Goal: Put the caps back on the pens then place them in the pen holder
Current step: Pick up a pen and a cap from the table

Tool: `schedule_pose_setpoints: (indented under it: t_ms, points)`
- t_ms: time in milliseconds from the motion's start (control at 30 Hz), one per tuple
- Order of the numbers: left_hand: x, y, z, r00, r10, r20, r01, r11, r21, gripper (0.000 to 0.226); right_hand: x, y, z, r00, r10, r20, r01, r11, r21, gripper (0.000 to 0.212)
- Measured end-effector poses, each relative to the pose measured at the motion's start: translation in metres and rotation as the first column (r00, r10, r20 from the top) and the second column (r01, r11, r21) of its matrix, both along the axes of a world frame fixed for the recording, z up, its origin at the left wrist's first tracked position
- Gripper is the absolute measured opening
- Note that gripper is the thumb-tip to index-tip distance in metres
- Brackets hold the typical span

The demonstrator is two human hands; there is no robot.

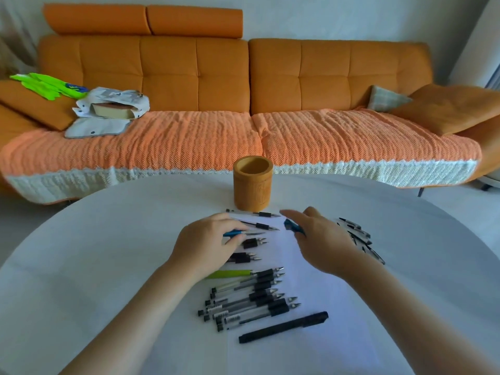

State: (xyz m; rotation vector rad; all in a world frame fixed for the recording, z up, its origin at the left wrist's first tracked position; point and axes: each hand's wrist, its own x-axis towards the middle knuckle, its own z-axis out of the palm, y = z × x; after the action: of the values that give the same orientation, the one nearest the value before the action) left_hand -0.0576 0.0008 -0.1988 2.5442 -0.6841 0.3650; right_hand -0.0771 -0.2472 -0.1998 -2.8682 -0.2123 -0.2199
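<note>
Mid-frame in the head view, the left hand [208, 244] pinches a blue pen [234, 233], long axis left-right with its bare tip aimed right at the right hand [322, 239], which pinches a blue cap [292, 226], other fingers loose. So pen and cap sit near each other, gap between, while the empty holder [253, 182] stands just above both hands, about equally near. More uncapped pens [251, 299] lie lower centre and loose caps [357, 234] under the right hand; no readable writing anywhere.

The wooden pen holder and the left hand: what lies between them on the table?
Two uncapped pens lie there, in the head view, between the pen holder and the left hand.
</note>
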Motion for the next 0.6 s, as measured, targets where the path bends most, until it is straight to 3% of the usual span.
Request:
schedule_pose_setpoints:
  t_ms: [100, 167, 267, 333, 400, 467, 600]
  points:
    - [0.006, -0.001, 0.003, 1.0, -0.007, -0.007, 0.006, 0.996, -0.084, 0.014, -0.001, 0.001, 0.01, 1.0, 0.003, 0.001, -0.003, 0.986, 0.167, 0.041]
    - [0.005, 0.001, 0.002, 0.999, -0.012, -0.039, 0.007, 0.99, -0.141, 0.013, -0.001, 0.0, 0.013, 0.999, -0.022, -0.028, 0.032, 0.916, 0.4, 0.031]
    - [0.004, 0.007, 0.002, 0.997, -0.021, -0.078, 0.005, 0.98, -0.199, 0.015, -0.003, 0.003, 0.016, 0.992, -0.098, -0.082, 0.125, 0.626, 0.769, 0.018]
    - [0.003, 0.009, 0.003, 0.996, -0.023, -0.088, 0.002, 0.975, -0.222, 0.016, -0.006, 0.005, 0.02, 0.987, -0.086, -0.139, 0.162, 0.415, 0.895, 0.016]
    - [0.003, 0.009, 0.005, 0.995, -0.02, -0.093, -0.003, 0.971, -0.24, 0.015, -0.008, 0.008, 0.022, 0.982, -0.027, -0.185, 0.184, 0.296, 0.937, 0.018]
    - [0.002, 0.011, 0.006, 0.996, -0.006, -0.085, -0.015, 0.968, -0.25, 0.014, -0.008, 0.01, 0.021, 0.981, -0.008, -0.194, 0.189, 0.276, 0.943, 0.022]
    - [-0.001, 0.014, 0.006, 0.997, 0.009, -0.082, -0.03, 0.965, -0.26, 0.016, -0.007, 0.016, 0.018, 0.981, 0.044, -0.191, 0.161, 0.369, 0.915, 0.039]
